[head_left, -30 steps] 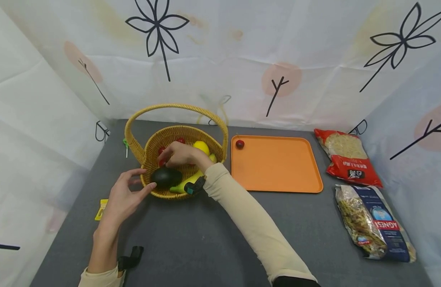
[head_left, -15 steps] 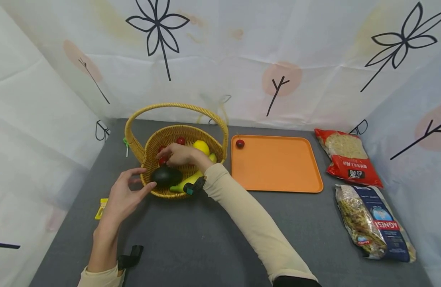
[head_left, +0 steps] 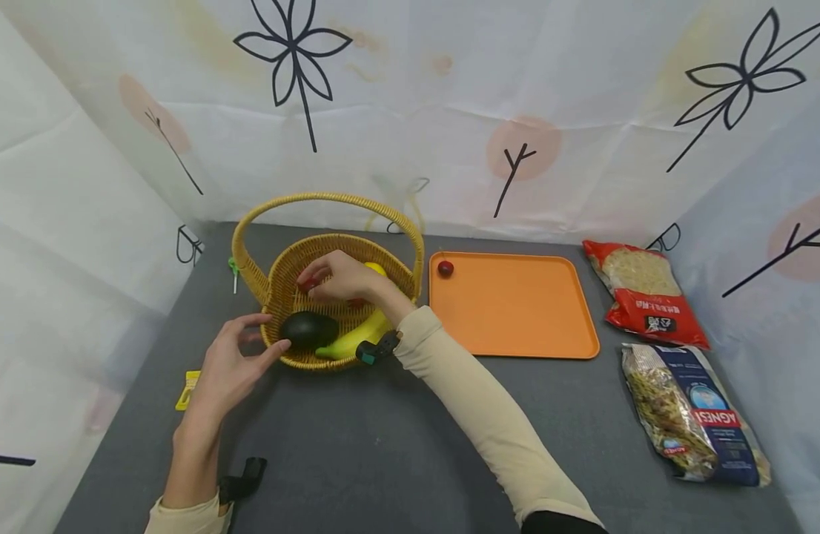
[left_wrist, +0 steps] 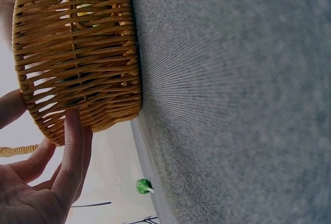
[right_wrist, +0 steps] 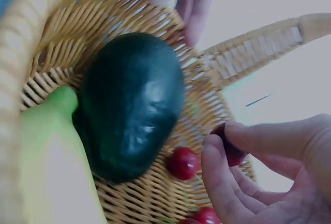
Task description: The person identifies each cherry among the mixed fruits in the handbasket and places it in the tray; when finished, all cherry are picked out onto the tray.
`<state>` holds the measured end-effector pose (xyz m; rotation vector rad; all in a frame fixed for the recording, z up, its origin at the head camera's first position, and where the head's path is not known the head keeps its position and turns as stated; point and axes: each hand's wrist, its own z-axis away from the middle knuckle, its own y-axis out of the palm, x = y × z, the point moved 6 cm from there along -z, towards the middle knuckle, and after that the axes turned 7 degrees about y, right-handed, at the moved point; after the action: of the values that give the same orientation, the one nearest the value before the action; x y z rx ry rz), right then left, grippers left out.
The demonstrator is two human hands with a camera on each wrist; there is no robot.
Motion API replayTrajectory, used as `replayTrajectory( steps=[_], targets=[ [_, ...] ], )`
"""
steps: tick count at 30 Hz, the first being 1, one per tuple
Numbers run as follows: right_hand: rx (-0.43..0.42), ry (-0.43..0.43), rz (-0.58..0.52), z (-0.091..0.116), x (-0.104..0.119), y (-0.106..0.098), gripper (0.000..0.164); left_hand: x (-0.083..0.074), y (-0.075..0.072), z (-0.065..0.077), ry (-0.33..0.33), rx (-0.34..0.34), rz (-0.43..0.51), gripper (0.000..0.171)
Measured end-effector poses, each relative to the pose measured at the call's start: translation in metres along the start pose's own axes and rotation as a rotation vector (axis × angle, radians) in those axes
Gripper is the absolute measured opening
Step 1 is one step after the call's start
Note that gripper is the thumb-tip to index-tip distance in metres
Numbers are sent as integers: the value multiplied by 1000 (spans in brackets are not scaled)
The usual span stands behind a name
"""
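A woven basket (head_left: 319,245) with a tall handle stands at the back left. My left hand (head_left: 233,363) grips its left rim, with fingers against the outer weave in the left wrist view. Above the inside of the basket, my right hand (head_left: 346,278) pinches a dark red cherry (right_wrist: 234,150) between thumb and fingertips. Below lie a dark green avocado (right_wrist: 134,105), a banana (right_wrist: 57,162) and another cherry (right_wrist: 182,163). More red cherries (right_wrist: 207,215) show at the bottom of the right wrist view. A yellow fruit (head_left: 375,268) is partly hidden behind my right hand.
An orange tray (head_left: 517,311) right of the basket bears one cherry (head_left: 445,268). A red-and-clear food bag (head_left: 650,293) and a blue pasta bag (head_left: 697,415) lie far right. A small yellow object (head_left: 187,389) and a green-and-white item (head_left: 233,273) lie at left.
My right hand has lifted slightly up and to the right from the basket's left side, now with a cherry in its fingertips. The left hand has stayed in place.
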<state>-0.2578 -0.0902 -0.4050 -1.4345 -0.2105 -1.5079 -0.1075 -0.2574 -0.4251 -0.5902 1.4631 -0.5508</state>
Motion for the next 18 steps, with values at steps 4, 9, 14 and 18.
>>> replayTrajectory(
  steps=[4, 9, 14, 18],
  targets=[
    [-6, -52, -12, 22, 4, -9, 41, 0, -1, 1, 4, -7, -4, 67],
    [-27, -97, -53, 59, 8, -20, 41, -1, -2, 1, 10, -14, -5, 67],
    [-52, -173, -134, 107, 11, -32, 38, -1, -2, 1, 22, -25, -13, 65],
    [-81, -226, -166, 148, 10, -41, 39, -1, -1, 1, 22, -19, -14, 66]
  ],
)
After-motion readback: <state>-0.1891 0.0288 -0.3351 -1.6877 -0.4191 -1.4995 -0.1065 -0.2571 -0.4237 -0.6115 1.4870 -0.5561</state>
